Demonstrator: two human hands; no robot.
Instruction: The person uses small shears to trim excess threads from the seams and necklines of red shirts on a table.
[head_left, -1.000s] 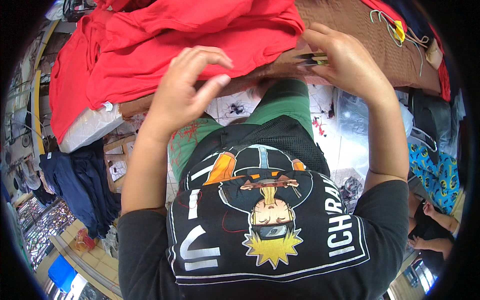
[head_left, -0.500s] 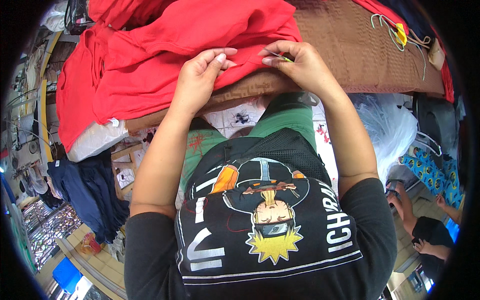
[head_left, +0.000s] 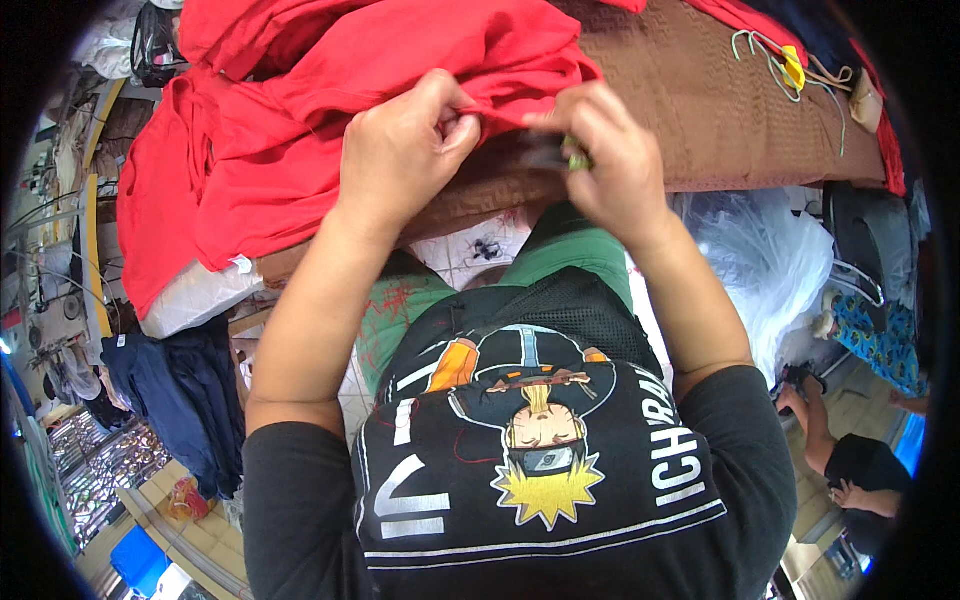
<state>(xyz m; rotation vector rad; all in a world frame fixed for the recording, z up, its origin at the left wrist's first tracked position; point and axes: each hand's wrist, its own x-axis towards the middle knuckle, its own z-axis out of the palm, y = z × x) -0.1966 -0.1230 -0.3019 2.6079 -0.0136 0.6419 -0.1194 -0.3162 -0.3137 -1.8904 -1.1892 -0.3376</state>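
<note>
Pinching left hand (head_left: pixel 403 148): red cloth (head_left: pixel 320 95) gripped.
Right hand (head_left: pixel 615 155): blurred tool (head_left: pixel 577 156) held.
Cloth between hands: likely soft, best held edgewise.

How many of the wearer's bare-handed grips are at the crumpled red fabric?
2. The left grip pinches the crumpled red fabric near its front edge; the right grip is to its right, also at the fabric, holding a blurred green-and-dark tool. Neither is hidden.
</note>
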